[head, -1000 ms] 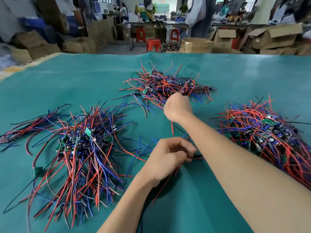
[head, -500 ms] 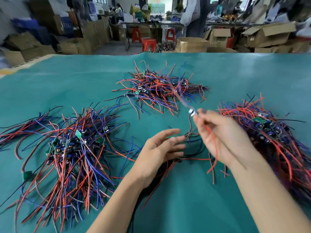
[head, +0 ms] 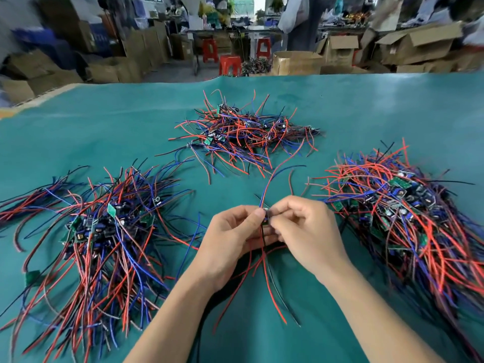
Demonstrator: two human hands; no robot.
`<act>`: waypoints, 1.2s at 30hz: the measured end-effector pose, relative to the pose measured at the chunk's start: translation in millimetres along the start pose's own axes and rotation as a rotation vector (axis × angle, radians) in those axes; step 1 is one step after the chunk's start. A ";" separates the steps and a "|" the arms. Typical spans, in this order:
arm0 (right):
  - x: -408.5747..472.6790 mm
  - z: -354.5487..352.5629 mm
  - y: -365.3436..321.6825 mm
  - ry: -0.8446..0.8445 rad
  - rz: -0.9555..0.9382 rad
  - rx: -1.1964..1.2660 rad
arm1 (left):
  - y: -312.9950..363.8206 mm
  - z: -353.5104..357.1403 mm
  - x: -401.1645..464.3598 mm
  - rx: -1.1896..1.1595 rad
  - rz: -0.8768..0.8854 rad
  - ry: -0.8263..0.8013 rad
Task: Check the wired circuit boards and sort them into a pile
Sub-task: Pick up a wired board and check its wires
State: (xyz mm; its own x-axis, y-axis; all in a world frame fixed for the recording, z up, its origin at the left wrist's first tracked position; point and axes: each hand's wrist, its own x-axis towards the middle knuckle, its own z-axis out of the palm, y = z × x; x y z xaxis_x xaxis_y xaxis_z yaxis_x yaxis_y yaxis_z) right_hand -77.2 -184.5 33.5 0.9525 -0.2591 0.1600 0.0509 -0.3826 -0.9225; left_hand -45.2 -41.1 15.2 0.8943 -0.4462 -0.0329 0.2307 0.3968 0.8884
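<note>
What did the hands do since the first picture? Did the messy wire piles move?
The right hand pulled back from the far pile, bringing one wired board toward the body. The left hand let go of the wires under it, opened, then came up to pinch the same board. Now both hands hold it together above the green table. The far pile, the left pile and the right pile look unchanged.

Teal-covered surface [head: 78,132] fills foreground — behind it, workshop floor [head: 167,70] crowded with open cardboard boxes [head: 416,45], red plastic stools [head: 230,64], a far bench [head: 222,31] — bright daylight at back.
</note>
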 end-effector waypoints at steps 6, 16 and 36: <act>8.9 -9.4 6.4 -0.147 0.155 0.355 | -0.5 -1.5 -0.7 0.149 0.004 -0.031; 6.1 0.6 8.0 -0.149 0.286 0.469 | 5.4 -3.9 -2.7 0.275 0.001 -0.085; 28.8 -16.6 26.0 0.428 -0.013 0.086 | 8.2 -4.0 -6.0 0.444 -0.063 -0.265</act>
State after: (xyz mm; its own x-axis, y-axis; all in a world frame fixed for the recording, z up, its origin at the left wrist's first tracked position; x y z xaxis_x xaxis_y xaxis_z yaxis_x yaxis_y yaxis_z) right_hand -53.5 -216.6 19.9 0.7425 -0.6057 0.2859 0.1039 -0.3175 -0.9425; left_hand -47.2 -32.0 20.9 0.7429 -0.6688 -0.0264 0.0445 0.0100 0.9990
